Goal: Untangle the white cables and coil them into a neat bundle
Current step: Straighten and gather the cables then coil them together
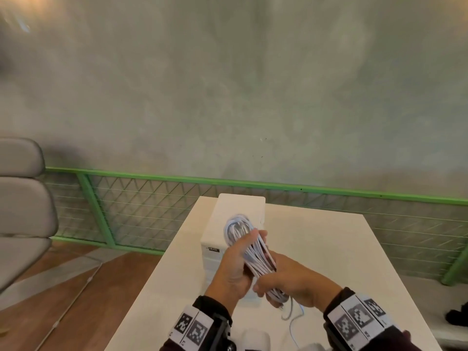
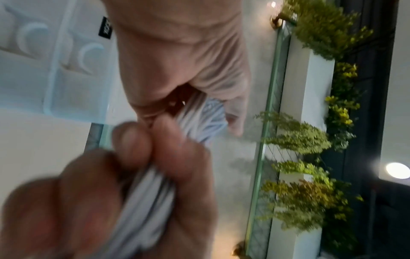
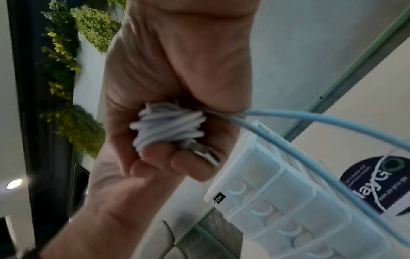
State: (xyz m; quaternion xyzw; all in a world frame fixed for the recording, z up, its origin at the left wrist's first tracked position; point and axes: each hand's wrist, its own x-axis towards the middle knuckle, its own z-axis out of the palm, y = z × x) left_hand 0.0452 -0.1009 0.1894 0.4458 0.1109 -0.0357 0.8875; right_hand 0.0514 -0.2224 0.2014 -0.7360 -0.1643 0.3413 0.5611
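Left hand point(image 1: 231, 264) curled round the upper part of the white cables point(image 1: 249, 252), held above the desk point(image 1: 329, 249) in front of a white drawer box point(image 1: 222, 224); right hand point(image 1: 291, 282) gripping the lower end; loose tail point(image 1: 295, 323) hangs to the desk; the bundle looks light, soft and springy, so loops may slip; best held mid-bundle, across all the strands.

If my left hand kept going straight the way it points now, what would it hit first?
Probably the white drawer box right behind the cable bundle that the left hand grips; beyond it stands the green railing. Depth is unclear.
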